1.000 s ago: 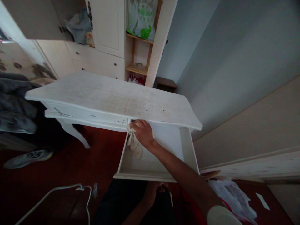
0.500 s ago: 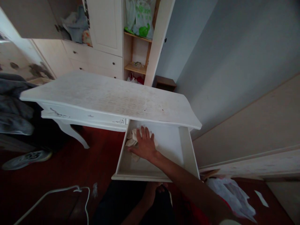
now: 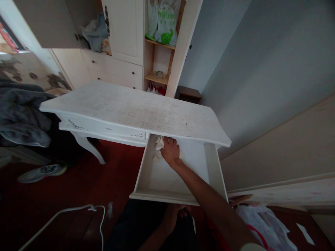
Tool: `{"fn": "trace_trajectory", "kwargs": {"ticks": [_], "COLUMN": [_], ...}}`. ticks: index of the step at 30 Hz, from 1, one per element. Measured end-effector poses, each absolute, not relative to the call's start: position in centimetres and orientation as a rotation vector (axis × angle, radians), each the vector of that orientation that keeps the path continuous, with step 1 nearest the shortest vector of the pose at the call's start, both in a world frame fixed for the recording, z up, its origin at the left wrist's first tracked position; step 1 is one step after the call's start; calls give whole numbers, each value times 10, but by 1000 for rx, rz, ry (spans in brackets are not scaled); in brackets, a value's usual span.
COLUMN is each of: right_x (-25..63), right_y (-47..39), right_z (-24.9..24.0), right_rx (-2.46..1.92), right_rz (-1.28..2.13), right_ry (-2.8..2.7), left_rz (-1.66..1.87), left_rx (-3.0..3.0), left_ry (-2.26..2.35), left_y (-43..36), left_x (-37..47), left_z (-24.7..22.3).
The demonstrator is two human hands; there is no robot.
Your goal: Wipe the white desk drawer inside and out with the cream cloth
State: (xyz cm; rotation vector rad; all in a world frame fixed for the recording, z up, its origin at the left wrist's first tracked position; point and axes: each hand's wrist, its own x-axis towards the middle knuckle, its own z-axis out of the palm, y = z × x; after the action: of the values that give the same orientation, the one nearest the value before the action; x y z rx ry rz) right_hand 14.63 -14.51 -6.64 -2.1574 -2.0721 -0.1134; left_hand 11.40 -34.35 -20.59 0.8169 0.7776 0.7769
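Observation:
A white desk (image 3: 125, 108) with a stained top has its right drawer (image 3: 167, 181) pulled out toward me. Inside the drawer, near its back left corner, my right hand (image 3: 171, 150) is closed on a crumpled pale cloth (image 3: 159, 143), pressing it to the drawer's bottom. Below the drawer's front edge, my left hand (image 3: 172, 216) is low by my dark-clothed legs. Its fingers are dim and partly hidden, so what it holds, if anything, cannot be made out.
Behind the desk stands a white wardrobe (image 3: 127, 35) with open doors and plastic bags (image 3: 166, 26). Grey clothes (image 3: 23, 111) hang at the left above a shoe (image 3: 43, 173). A white cable (image 3: 62, 210) lies on the red floor; a plastic bag (image 3: 267, 226) is at the lower right.
My right hand has pushed the cloth toward the back of the drawer, and its spread fingers have drawn together. The view has shifted slightly. My left hand stays low.

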Motion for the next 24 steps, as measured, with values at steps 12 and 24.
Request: {"fn": "trace_trajectory", "kwargs": {"ticks": [12,24], "right_x": [107,124], "right_y": [-126,-219], "right_z": [-61,-54], "right_rx": [-2020,-1200], "right_rz": [-90,216], "right_ry": [-2210,-3024], "left_rz": [768,759], "left_rx": [851,866], "left_ry": [761,775], "left_y": [-344,-341], "left_x": [112,105], "left_z": [-200,-181]}}
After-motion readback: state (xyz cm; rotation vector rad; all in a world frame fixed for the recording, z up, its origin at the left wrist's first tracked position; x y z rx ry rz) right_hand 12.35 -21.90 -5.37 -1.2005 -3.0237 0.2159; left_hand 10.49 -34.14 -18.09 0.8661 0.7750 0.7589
